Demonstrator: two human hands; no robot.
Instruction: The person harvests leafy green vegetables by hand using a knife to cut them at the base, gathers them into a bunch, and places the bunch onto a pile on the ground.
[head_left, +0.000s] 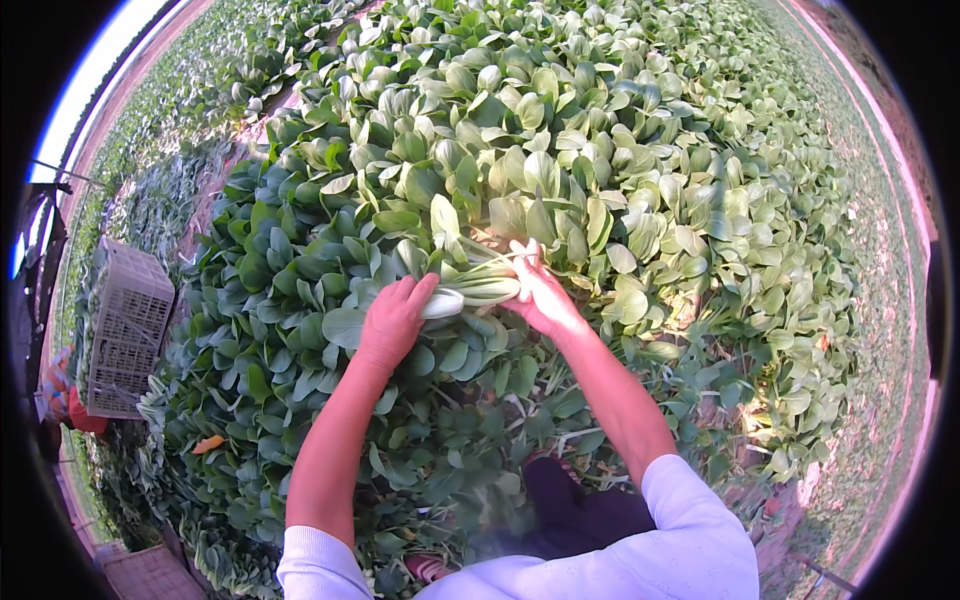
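Pale-stemmed leafy greens, like bok choy (480, 290), lie sideways between my two hands, above the dense standing plants. My left hand (394, 319) is closed around a plant with a thick white base (444, 303); its leaves spread past the hand to the left. At the right end of the long pale stems is my right hand (538, 291), in bright sunlight, its fingers against the stems. Whether those fingers hold a tool or grip the stems is hidden by glare and leaves.
Dense rows of leafy plants (465, 97) surround me. At the left stands a pale slatted plastic crate (129, 330), with a person in red (84, 412) beside it. Another crate (154, 574) is at the lower left. Loose leaves and cut plants lie around my shoes (427, 566).
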